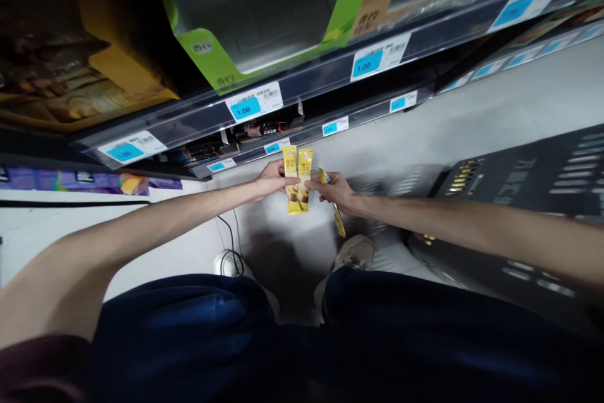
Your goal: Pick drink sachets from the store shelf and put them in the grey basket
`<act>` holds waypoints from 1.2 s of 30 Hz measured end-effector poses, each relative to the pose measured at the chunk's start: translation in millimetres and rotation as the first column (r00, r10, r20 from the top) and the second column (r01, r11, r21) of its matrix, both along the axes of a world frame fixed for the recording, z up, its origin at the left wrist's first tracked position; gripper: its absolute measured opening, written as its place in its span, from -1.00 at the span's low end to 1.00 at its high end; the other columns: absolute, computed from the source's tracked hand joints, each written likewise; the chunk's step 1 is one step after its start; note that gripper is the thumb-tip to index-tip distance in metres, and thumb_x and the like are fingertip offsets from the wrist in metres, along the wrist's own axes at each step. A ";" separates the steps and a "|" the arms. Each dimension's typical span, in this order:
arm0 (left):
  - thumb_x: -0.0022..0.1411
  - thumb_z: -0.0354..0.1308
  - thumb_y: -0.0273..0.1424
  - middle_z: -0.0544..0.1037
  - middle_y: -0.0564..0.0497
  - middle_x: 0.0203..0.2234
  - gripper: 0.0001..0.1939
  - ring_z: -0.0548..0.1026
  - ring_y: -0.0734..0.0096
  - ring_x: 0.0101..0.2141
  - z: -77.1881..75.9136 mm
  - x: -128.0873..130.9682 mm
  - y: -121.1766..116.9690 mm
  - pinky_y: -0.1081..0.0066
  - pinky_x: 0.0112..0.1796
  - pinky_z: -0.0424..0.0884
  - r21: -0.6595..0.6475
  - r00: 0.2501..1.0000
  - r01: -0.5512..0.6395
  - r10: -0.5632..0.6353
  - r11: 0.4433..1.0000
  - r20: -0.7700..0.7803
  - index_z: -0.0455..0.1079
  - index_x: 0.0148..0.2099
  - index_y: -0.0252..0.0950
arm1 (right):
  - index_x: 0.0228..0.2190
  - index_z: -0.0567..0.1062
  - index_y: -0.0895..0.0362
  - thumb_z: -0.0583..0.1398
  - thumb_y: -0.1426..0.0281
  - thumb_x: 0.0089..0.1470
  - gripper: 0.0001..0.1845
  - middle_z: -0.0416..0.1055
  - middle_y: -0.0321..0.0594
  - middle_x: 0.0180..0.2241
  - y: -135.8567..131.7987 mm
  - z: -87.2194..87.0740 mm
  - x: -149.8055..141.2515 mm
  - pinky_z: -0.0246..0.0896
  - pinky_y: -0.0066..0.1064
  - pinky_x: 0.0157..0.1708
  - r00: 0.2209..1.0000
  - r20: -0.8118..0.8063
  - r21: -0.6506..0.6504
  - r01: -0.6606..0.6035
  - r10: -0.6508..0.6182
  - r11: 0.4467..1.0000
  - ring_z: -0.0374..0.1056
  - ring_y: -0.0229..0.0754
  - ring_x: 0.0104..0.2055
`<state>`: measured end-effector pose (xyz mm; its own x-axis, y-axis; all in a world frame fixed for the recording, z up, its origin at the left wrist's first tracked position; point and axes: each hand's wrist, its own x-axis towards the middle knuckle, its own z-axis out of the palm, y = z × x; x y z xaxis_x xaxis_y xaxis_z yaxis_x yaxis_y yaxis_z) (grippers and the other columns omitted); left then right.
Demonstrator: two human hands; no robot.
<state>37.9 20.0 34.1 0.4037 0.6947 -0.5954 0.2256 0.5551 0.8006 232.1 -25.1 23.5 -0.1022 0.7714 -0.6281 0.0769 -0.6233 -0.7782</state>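
Both my arms reach forward in front of a low shop shelf. My left hand point(270, 180) is closed on two yellow stick packets point(297, 180) held upright side by side. My right hand point(337, 192) is closed too; its fingertips pinch the right packet of the pair, and a third yellow packet point(338, 217) hangs tilted down from its grip. The hands nearly touch at the packets. Below them are my dark blue trousers and light shoes point(355, 252) on the grey floor.
Shelves with blue price tags point(245, 107) run across the top; a green display box point(264, 19) stands on the upper shelf, with yellow packaging at the left. A dark crate-like unit point(519, 195) sits on the floor at the right. A black cable point(231, 246) lies near my left foot.
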 end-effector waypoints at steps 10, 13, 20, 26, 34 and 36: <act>-0.08 0.43 -0.33 0.60 -0.11 -0.23 -0.52 0.55 0.31 -0.29 -9.0 0.1 -1.7 0.35 -0.25 0.46 0.042 0.998 -0.015 0.012 0.999 0.068 0.42 -0.11 -0.39 | -0.34 0.50 0.19 0.27 0.30 0.00 -0.79 0.35 -0.34 -0.62 5.3 15.7 -3.5 0.19 -0.46 -0.60 0.990 -0.143 -0.186 -0.014 -0.013 0.982 -0.12 -0.45 -0.70; -0.03 0.40 -0.38 0.59 -0.07 -0.25 -0.58 0.53 0.34 -0.32 -9.8 0.3 -4.6 0.36 -0.28 0.45 0.027 0.998 -0.047 0.046 0.999 0.037 0.41 -0.11 -0.38 | -0.31 0.49 0.21 0.06 0.38 0.10 -0.76 0.47 -0.20 -0.51 13.7 17.7 1.8 0.27 -0.36 -0.54 0.970 -0.244 -0.255 -0.054 -0.010 0.965 -0.07 -0.39 -0.73; 0.29 0.11 -0.25 0.44 0.07 -0.47 -0.75 0.46 0.45 -0.53 -11.3 4.7 -9.1 0.51 -0.58 0.31 -0.139 0.987 -0.161 0.160 0.977 -0.019 0.27 -0.05 -0.25 | -0.36 0.51 0.19 -0.05 0.19 0.22 -0.56 0.45 -0.16 -0.46 32.4 -2.7 15.3 0.22 -0.43 -0.44 0.958 -0.257 -0.187 -0.181 0.130 0.966 0.27 -0.24 -0.48; 0.13 0.22 -0.02 0.43 0.07 -0.46 -0.51 0.35 0.56 -0.65 -5.6 6.0 -12.2 0.53 -0.65 0.23 -0.120 0.999 -0.048 0.047 0.992 -0.015 0.25 -0.06 -0.24 | -0.46 0.47 0.19 0.20 0.10 0.13 -0.61 0.28 -0.29 -0.63 27.6 -11.1 16.2 0.14 -0.49 -0.62 0.977 -0.172 -0.184 -0.156 0.124 0.970 0.10 -0.35 -0.62; -0.15 0.47 -0.30 0.52 -0.01 -0.28 -0.28 0.43 0.50 -0.49 -10.4 -1.0 -5.7 0.53 -0.57 0.30 0.141 0.956 -0.031 0.070 0.990 -0.285 0.24 0.04 -0.26 | -0.34 0.46 0.19 0.34 0.41 0.02 -0.82 0.53 -0.17 -0.40 35.9 -15.4 23.1 0.40 -0.44 -0.46 0.997 -0.074 -0.113 0.006 -0.014 0.994 0.44 -0.27 -0.49; -0.07 0.43 -0.29 0.53 0.01 -0.30 -0.33 0.41 0.52 -0.56 -12.3 -3.7 -4.2 0.49 -0.57 0.30 0.103 0.930 -0.073 0.104 0.992 -0.353 0.24 0.06 -0.25 | -0.30 0.44 0.17 0.27 0.39 0.10 -0.86 0.56 -0.12 -0.28 37.4 -16.2 26.4 0.37 -0.48 -0.49 0.998 -0.052 -0.119 0.014 -0.020 0.993 0.47 -0.26 -0.45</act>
<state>34.2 15.8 21.8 0.1103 0.7729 -0.6249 0.4582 0.5184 0.7220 258.4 12.3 7.3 -0.1249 0.6935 -0.7095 0.0262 -0.7126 -0.7011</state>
